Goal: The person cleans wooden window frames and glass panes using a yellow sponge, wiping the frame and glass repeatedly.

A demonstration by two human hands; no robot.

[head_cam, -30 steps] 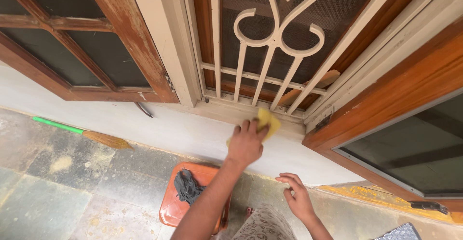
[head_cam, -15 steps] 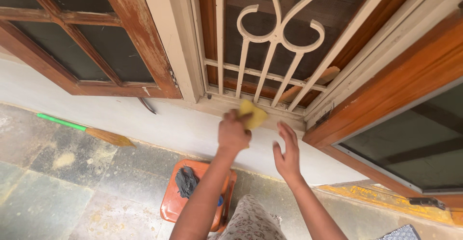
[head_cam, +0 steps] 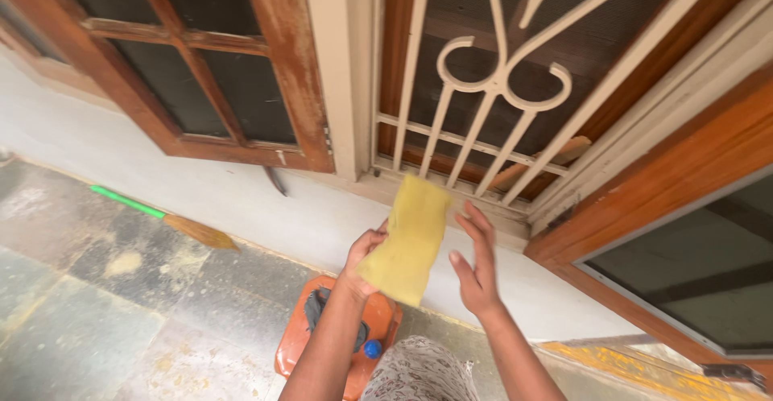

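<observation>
My left hand grips a yellow cloth by its lower edge and holds it up in front of the window sill. My right hand is raised just to the right of the cloth, fingers spread, close to it but not gripping it. Behind both hands is a cream metal window grille with scroll shapes, set in a cream frame above the sill.
An open wooden window shutter with dark glass hangs at left; another wooden frame stands at right. Below me is an orange stool with a dark rag and a blue cap. A green-handled broom lies on the stone floor.
The cloth has come off the sill: my left hand pulled it back and lifted it. My right hand rose from low at the wall to beside the cloth.
</observation>
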